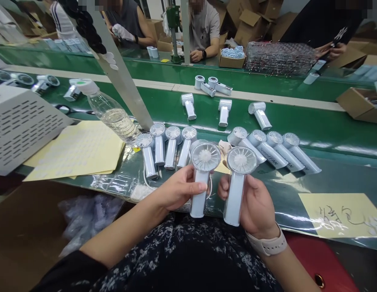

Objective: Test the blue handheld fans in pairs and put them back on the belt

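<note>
Two light-blue handheld fans with clear round fronts are held upright side by side, a small gap between them. My left hand grips the handle of the left fan, its thumb across the front. Around the handle of the right fan my right hand is wrapped, and a pale watch band circles that wrist. Behind the left fan lies a group of several fans on the green table. Another group of several fans, with lettering on some handles, rests behind the right one.
Three fans lie on the green conveyor, two more beyond. At the left are a water bottle, yellow sheets and a vented grey box. A slanted post rises behind. A yellow note lies right. People work opposite.
</note>
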{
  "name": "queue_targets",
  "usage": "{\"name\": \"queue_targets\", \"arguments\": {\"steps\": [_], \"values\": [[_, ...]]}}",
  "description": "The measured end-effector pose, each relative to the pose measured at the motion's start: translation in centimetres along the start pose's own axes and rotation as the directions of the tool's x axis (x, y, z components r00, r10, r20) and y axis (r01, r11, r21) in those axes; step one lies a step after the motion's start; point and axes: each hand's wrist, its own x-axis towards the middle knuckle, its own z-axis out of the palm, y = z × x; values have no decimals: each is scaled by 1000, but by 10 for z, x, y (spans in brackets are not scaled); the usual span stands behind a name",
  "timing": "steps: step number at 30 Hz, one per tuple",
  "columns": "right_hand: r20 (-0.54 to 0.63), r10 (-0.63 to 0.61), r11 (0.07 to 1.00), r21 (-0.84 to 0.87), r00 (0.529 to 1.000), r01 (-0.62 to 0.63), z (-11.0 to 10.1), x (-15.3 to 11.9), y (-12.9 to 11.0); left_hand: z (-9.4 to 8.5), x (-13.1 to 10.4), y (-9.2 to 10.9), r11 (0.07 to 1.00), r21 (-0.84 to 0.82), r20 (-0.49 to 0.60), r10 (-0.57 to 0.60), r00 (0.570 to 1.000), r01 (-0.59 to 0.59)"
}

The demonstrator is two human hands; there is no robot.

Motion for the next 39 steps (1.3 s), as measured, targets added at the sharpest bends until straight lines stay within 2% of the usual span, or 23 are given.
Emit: {"name": "queue_targets", "arguments": {"steps": [4, 9, 12, 17, 21, 32, 39], "values": [[35, -8, 1000, -19, 999, 9, 2, -1, 0, -4, 3, -4, 998, -60, -40, -1, 999, -2], [13, -69, 997, 31, 998, 68, -2, 0, 0, -7, 3, -3, 991, -127, 38, 53, 998, -48], [-25, -111, 992, 63, 993, 113, -8, 0, 0, -7, 0, 1, 992, -91, 38, 88, 995, -84], [-130, -166, 986, -11, 977, 166, -14, -1, 3, -4, -3, 6, 994, -2, -12, 106, 994, -106], [-216, -116, 990, 57, 970, 131, -9, -1, 6, -2, -2, 4, 991, 55, -6, 119, 993, -119], [-287, -67, 998, -4, 955, 69, 1, -1, 7, -1, -2, 1, 991, 107, -53, 82, 995, -76], [-334, 41, 999, 7, 942, -41, 5, 4, 5, -5, -2, -2, 984, 179, -118, 39, 992, -17]]}}
